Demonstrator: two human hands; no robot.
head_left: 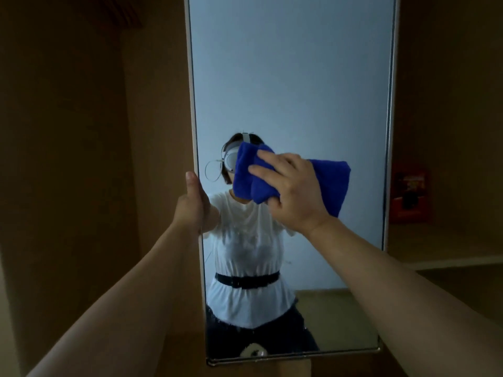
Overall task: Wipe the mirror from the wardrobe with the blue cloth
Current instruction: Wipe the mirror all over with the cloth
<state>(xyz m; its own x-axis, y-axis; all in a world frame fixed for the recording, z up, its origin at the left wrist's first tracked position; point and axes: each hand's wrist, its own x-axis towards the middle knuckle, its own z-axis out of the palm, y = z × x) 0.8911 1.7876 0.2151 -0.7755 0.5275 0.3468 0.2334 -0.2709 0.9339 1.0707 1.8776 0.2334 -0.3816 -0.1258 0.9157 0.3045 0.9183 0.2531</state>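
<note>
Right hand (pixel 292 186) is clamped on the bunched blue terry cloth (pixel 324 183), fingers curled over the folded wad and pressing it flat against the glass, about mid-height and a little left of centre. Left hand (pixel 194 202) grips the left edge of the tall rectangular mirror with its slim white frame (pixel 285 77), thumb up along the front of the frame, the other fingers hidden behind it. The mirror stands upright between dark brown wooden wardrobe panels (pixel 68 145). In the glass: a reflected person in a white top with a black belt against a pale wall. A red label (pixel 409 197), too dim to read, sits on the panel right of the mirror.
</note>
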